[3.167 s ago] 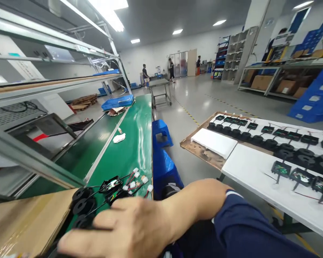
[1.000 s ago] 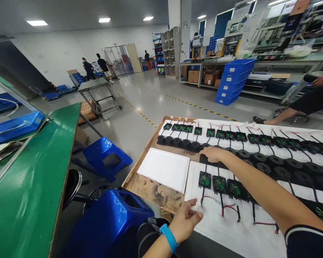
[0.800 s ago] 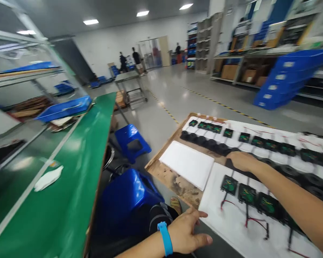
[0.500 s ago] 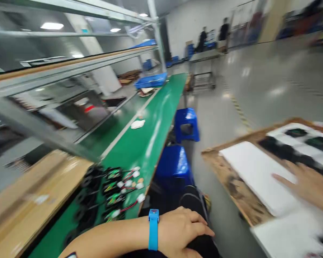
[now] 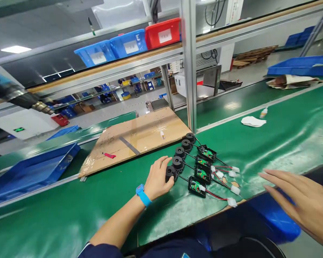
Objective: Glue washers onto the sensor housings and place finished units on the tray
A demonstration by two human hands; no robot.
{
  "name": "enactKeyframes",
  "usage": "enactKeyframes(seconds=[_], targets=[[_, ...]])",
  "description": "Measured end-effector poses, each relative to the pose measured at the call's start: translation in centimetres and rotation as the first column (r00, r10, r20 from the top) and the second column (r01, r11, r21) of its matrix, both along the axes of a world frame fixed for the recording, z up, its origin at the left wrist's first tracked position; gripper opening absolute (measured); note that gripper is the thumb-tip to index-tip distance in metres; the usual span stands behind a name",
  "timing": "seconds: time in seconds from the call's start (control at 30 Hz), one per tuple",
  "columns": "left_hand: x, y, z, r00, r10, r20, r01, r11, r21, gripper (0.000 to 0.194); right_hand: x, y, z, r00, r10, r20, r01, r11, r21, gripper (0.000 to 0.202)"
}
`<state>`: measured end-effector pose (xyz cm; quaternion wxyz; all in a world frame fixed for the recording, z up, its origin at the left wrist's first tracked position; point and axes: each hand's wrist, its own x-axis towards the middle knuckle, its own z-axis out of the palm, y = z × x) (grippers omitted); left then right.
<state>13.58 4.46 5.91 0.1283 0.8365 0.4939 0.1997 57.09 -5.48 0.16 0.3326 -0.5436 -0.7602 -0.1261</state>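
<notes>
Black round buzzers (image 5: 178, 163) stand in a slanting row on the green mat, each wired to a small black box with a green circuit board (image 5: 204, 174) showing inside. My left hand (image 5: 159, 178), with a blue strap at its wrist, has its thumb and fingers around the nearest buzzer (image 5: 170, 173). Red and black leads run from the boxes to white-wrapped connectors (image 5: 232, 202) near the bench edge. Off to the right, my right hand (image 5: 303, 200) is held over the bench edge, fingers stretched out, nothing in it.
Behind the row lies a flat cardboard sheet (image 5: 148, 129) bearing a red cutter (image 5: 108, 155), a steel ruler (image 5: 129, 145) and a small bottle. A metal post (image 5: 188, 71) rises behind the buzzers. Blue tray (image 5: 34, 168) at left; hanging screwdriver (image 5: 24, 98) upper left; blue stool (image 5: 277, 218) below.
The view has swung left from the aisle to the bench. My left hand has gone from my lap to the nearest buzzer. My right hand has left the white board on the cardboard at right.
</notes>
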Motion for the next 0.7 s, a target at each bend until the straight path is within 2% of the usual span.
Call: enactKeyframes(seconds=[0.07, 0.13, 0.23, 0.33, 0.43, 0.53, 0.63, 0.7], targets=[[-0.3, 0.9, -0.9, 0.999, 0.024, -0.044, -0.025, 0.999, -0.033, 0.079, -4.0, 5.6, 2.4, 0.985, 0.172, 0.027, -0.173, 0.985, 0.018, 0.036], [0.5, 1.7, -1.8, 0.997, 0.02, -0.076, -0.025, 0.997, -0.07, 0.083, -7.1, 11.6, 3.8, 0.972, 0.225, 0.073, -0.222, 0.974, -0.05, 0.034], [2.1, 2.4, -3.1, 0.996, 0.014, -0.092, -0.024, 0.994, -0.111, 0.079, -9.7, 19.4, 4.4, 0.955, 0.265, 0.133, -0.242, 0.956, -0.168, 0.036], [2.8, 2.9, -3.9, 0.995, 0.019, -0.093, -0.032, 0.99, -0.135, 0.069, -11.3, 24.8, 4.4, 0.93, 0.323, 0.175, -0.273, 0.927, -0.259, 0.028], [2.4, 3.5, -4.3, 0.995, 0.018, -0.103, -0.034, 0.987, -0.158, 0.061, -13.3, 27.5, 4.5, 0.882, 0.422, 0.209, -0.34, 0.878, -0.337, 0.025], [1.4, 4.3, -4.3, 0.994, 0.003, -0.105, -0.021, 0.984, -0.179, 0.058, -15.5, 27.9, 4.1, 0.809, 0.525, 0.265, -0.401, 0.822, -0.405, 0.026], [0.3, 5.0, -4.0, 0.992, -0.013, -0.128, -0.01, 0.985, -0.171, 0.055, -16.9, 27.7, 3.5, 0.743, 0.58, 0.334, -0.419, 0.792, -0.445, 0.055], [-0.1, 5.2, -3.8, 0.982, 0.028, -0.186, -0.051, 0.991, -0.121, 0.055, -17.4, 27.7, 3.1, 0.715, 0.595, 0.368, -0.414, 0.784, -0.463, 0.077]])
